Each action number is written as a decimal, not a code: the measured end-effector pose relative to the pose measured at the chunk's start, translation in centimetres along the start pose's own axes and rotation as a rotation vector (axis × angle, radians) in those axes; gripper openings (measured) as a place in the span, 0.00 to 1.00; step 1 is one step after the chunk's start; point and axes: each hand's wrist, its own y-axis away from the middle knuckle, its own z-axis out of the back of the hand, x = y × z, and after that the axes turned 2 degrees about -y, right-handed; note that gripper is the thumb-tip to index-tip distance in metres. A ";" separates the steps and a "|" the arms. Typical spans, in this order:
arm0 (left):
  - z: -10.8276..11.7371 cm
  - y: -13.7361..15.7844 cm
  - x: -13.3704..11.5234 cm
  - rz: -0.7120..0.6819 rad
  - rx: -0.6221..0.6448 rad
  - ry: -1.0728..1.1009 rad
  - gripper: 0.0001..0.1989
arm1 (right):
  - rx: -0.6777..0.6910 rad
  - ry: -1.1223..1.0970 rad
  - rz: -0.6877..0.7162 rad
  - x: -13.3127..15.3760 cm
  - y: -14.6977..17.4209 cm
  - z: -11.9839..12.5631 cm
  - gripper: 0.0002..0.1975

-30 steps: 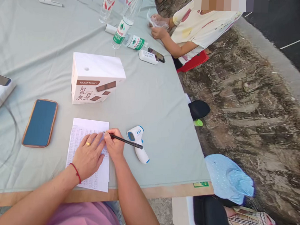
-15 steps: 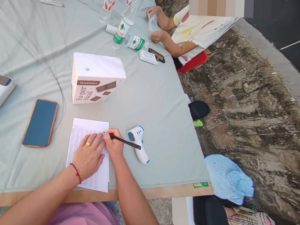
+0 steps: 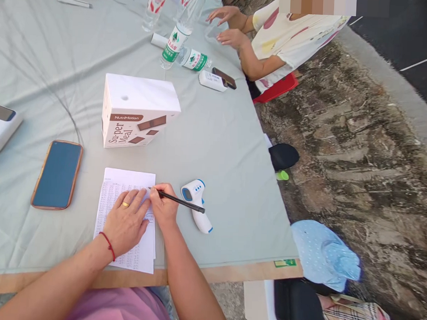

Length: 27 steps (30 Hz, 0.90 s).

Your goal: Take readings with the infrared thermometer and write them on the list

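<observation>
My left hand (image 3: 128, 218) lies flat on a stack of paper sheets (image 3: 143, 260) covered in small handwritten or printed columns; its fingers are stretched out over the page. Gripped in my right hand (image 3: 164, 207) is a black pen (image 3: 183, 202), its tip at the upper right part of the top sheet. Just right of that hand, a white and blue infrared thermometer (image 3: 197, 204) rests on the cloth, partly crossed by the pen. Left of the paper lies a phone in a brown case (image 3: 57, 174). Beyond the sheets stands a white NutriMotion box (image 3: 141, 112).
Water bottles (image 3: 174, 45) stand and lie at the back, near a white device (image 3: 212, 80) and another phone (image 3: 224, 78). A co-worker (image 3: 264, 44) sits at the right edge. A white device (image 3: 0, 129) is at far left, a white pen (image 3: 73, 2) farther back.
The pen's rear end has shifted slightly right and my right hand moved a touch with it. The co-worker's hands have lowered the clear plastic and spread apart. My left hand stays put.
</observation>
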 end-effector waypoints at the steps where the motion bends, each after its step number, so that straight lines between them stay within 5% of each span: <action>1: 0.0 0.0 0.0 0.001 -0.001 0.001 0.19 | 0.005 0.001 0.001 0.0 0.0 0.0 0.05; 27: -0.1 0.1 0.1 -0.007 -0.006 0.005 0.19 | 0.017 0.016 0.027 -0.3 -0.1 0.1 0.05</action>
